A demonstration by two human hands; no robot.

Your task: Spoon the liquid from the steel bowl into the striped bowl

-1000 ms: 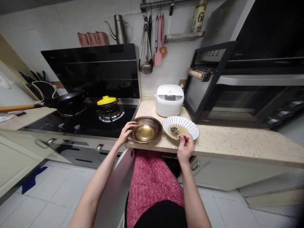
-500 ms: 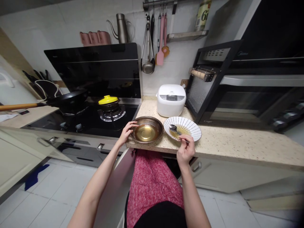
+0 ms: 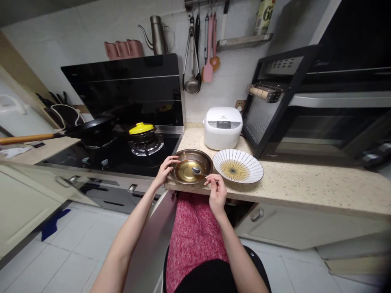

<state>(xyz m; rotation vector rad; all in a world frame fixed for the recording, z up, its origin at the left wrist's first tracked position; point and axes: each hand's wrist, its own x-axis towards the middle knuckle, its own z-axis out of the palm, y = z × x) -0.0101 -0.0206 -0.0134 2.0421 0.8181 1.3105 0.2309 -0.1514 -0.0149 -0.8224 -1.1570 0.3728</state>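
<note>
While the speckled counter (image 3: 290, 179) is being worked at, what is apparently being carried out on it is a spooning step between two vessels. Farther back, a white rice cooker (image 3: 222, 129) is standing at about one o'clock from the metal bowl (image 3: 204, 159). At three o'clock from that bowl, just beside it, the striped plate (image 3: 238, 166) is lying; whether liquid is covering its yellow centre cannot be told. The bowl, seemingly holding yellowish liquid, is being steadied at nine o'clock by the left hand (image 3: 164, 171), its fingers being laid slightly spread over the rim; how firmly the rim is being gripped cannot be told. At about four o'clock, the spoon (image 3: 197, 171) is being pinched by its handle in the right hand (image 3: 217, 193). Its head is being held over the bowl, pointing toward ten o'clock; contact with the liquid cannot be told. A steady rim and a controlled tilt of the spoon are probably being called for next.

Compared with half a second ago, the spoon is being held over the bowl instead of the plate, the right hand being shifted toward nine o'clock, while the left hand is being kept at the same rim.
</note>
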